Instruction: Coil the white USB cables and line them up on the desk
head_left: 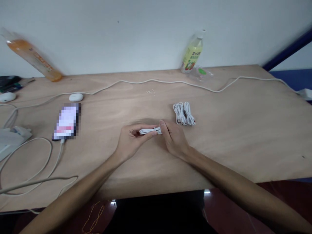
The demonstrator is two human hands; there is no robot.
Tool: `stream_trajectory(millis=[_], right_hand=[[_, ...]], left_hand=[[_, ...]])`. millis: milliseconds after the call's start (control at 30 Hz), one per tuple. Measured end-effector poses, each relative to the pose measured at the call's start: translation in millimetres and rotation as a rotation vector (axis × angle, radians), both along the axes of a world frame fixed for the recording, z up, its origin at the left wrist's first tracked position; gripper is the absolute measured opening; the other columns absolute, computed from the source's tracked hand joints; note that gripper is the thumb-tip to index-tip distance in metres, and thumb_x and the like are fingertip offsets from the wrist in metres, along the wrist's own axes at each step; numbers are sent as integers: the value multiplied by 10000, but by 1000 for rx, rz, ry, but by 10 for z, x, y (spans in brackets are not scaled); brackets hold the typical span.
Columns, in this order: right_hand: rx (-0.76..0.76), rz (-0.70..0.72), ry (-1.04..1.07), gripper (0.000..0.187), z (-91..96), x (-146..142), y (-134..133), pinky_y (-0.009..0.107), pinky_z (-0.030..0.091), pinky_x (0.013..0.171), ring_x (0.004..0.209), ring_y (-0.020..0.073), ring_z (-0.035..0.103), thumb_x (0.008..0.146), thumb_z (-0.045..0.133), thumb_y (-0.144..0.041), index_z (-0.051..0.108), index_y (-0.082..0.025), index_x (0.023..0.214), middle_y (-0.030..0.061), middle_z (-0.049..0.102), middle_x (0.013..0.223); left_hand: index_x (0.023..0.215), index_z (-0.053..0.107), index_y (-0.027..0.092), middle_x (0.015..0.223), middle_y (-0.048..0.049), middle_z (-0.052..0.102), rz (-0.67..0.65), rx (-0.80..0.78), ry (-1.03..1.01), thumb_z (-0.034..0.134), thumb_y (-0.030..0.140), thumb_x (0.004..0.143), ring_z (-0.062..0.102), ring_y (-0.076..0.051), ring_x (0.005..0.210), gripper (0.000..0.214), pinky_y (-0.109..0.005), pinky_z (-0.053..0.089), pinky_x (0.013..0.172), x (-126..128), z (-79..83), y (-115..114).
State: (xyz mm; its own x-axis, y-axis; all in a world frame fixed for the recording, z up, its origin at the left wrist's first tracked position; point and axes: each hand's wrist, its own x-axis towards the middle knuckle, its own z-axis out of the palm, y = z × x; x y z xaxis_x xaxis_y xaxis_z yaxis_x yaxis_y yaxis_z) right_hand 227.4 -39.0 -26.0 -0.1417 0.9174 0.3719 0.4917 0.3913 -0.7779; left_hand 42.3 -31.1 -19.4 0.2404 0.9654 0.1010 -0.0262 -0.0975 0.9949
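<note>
- A bare wooden table (231, 143) stood against a pale wall.
- A phone (66, 122) lay at its left.
- A bundled white cable (183, 113) lay well right of the phone.
- A yellow-labelled bottle (193, 52) stood beyond that, far right of the phone.
- An orange bottle (34, 58) leaned behind the phone.
- A long white cord (151, 81) ran past the phone's far side.

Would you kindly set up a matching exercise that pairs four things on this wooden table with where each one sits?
Things:
1. folded white cable
2. bundled cables
3. phone
4. green-labelled bottle

Places:
A. against the back wall, right of centre
B. on the left, with a cord plugged into its near end
C. held between the left hand and the right hand
D. lying loose on the table just beyond the right hand

Pairs: 1-C, 2-D, 3-B, 4-A
</note>
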Motion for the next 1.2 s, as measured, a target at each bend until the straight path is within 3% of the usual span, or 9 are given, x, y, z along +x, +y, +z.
stream_trajectory(millis=[133,400,667,867,1000,1100,1200], right_hand=[[-90,15,82,502,20,-5,3,336,319,612,593,169,419,1149,343,-503,403,-268,709,-15,474,639],[-187,38,156,562,9,-2,19,331,322,608,602,166,407,1132,342,-610,418,-264,697,-17,466,638],[-183,44,129,517,-6,-6,6,331,332,625,619,169,421,1137,343,-544,399,-267,704,-11,495,648],[-223,87,106,530,31,13,27,328,350,638,646,173,455,1135,344,-546,468,-251,713,-4,524,667],[-314,123,163,519,60,43,42,317,315,596,613,159,413,1118,373,-552,442,-257,697,-28,443,636],[-482,178,271,517,69,61,43,300,272,520,529,138,318,1114,394,-555,407,-273,681,-65,333,581],[-685,217,374,513,85,80,49,272,243,451,468,115,246,1113,424,-514,379,-278,659,-90,276,560]], left_hand=[[1037,912,253,1044,-44,900,-10,94,34,926,255,855,856,-221,959,183,-312,699,880,-15,16,11],[1063,912,275,1064,-44,898,4,167,72,943,288,852,846,-226,971,214,-325,699,882,-45,-4,21],[1021,910,238,1085,-65,899,-24,-6,31,990,351,787,861,-285,1033,272,-405,708,971,-34,17,27],[1067,901,232,1149,-81,890,-71,-20,45,970,414,811,850,-302,1092,321,-450,697,1012,-40,13,27],[1147,886,254,1138,-75,886,-33,241,186,909,346,910,835,-253,1039,255,-366,691,914,-67,13,21],[1171,877,273,1095,-67,868,13,534,339,852,280,969,806,-209,958,203,-325,668,866,-92,32,13],[1163,870,265,1115,-67,849,14,668,372,806,245,1008,800,-190,976,168,-305,656,894,-108,58,14]])
